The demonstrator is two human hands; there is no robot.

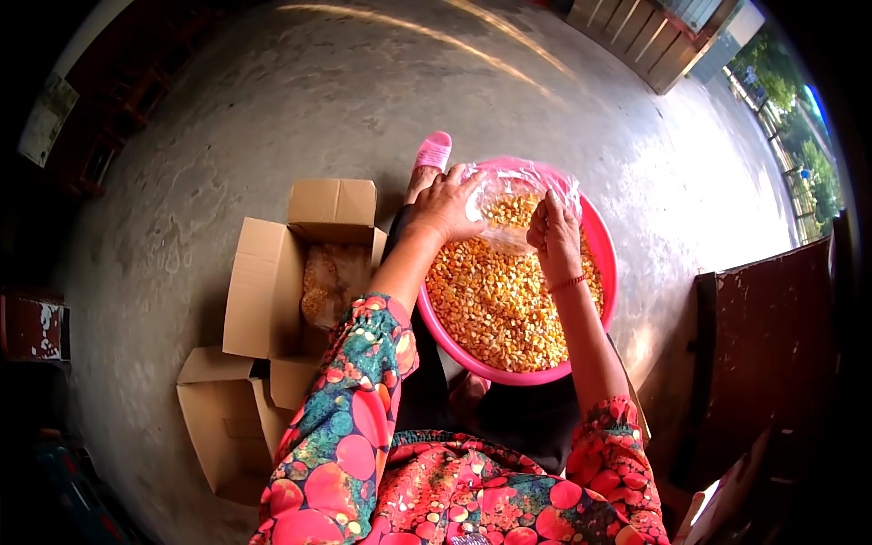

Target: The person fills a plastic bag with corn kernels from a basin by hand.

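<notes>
A pink basin full of yellow corn kernels stands on the floor between my legs. Over its far part is a clear plastic bag, with corn kernels visible through or inside it; I cannot tell which. My left hand holds the bag's left side, thumb and fingers around the film. On the opposite side, my right hand is closed on the bag's edge, its fingers curled in. A red bracelet circles my right wrist.
To the left, an open cardboard box contains a clear bag of corn. Another open cardboard box lies nearer me. My foot wears a pink slipper. Dark wooden furniture stands at right; a wooden slatted piece is farther off.
</notes>
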